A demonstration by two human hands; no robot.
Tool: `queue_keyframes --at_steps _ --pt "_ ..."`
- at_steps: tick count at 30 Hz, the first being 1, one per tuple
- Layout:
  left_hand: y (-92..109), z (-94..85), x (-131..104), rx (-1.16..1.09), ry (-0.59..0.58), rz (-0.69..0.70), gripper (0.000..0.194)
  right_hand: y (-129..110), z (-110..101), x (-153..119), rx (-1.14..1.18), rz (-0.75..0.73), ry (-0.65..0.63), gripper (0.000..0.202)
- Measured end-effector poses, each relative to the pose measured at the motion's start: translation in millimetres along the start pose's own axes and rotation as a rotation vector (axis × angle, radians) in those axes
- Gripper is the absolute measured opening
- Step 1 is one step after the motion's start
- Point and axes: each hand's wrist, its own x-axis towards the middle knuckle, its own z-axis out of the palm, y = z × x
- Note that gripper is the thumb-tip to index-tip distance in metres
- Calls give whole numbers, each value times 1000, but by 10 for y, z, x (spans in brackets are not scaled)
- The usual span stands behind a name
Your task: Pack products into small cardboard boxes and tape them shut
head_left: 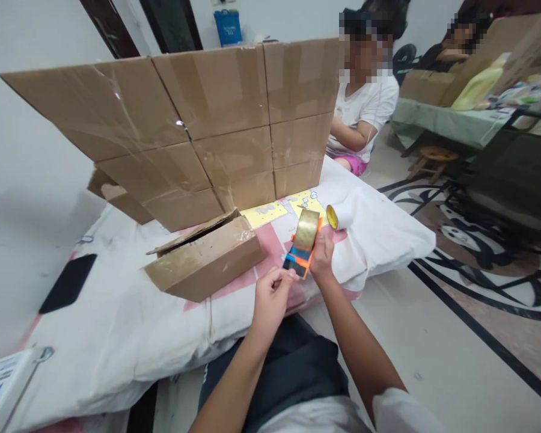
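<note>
A tape dispenser (303, 255), orange and blue with a roll of brown packing tape (308, 228) on it, is gripped at its right side by my right hand (322, 255). At the dispenser's near end, the fingers of my left hand (272, 294) are pinched together; whatever sits between them is too small to tell. To their left a narrow cardboard box (207, 264) lies on the cloth-covered surface (162, 337), its top flaps parted. Just beyond my right hand rests a white roll (341, 216) with a yellow core.
Taped cardboard boxes form a tall wall (234, 120) behind the small box. A person in a white shirt (365, 108) sits beyond its right end; another person (453, 51) is farther back. A dark flat object (68, 282) lies left, and a dark chair (514, 162) stands right.
</note>
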Motion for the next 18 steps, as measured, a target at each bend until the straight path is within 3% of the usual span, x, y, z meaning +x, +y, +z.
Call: queue_keyframes --at_steps 4,6,12,18 --pt "-90 -43 -125 41 -5 -9 34 -72 98 100 144 124 166 44" --pt "-116 -77 -150 81 -13 6 34 -103 136 123 203 187 188 43" --pt "-97 -133 -164 133 -16 64 24 -186 105 84 171 249 37 53" --pt "-140 -109 -248 -12 -73 -157 24 -247 33 96 145 235 -27 66"
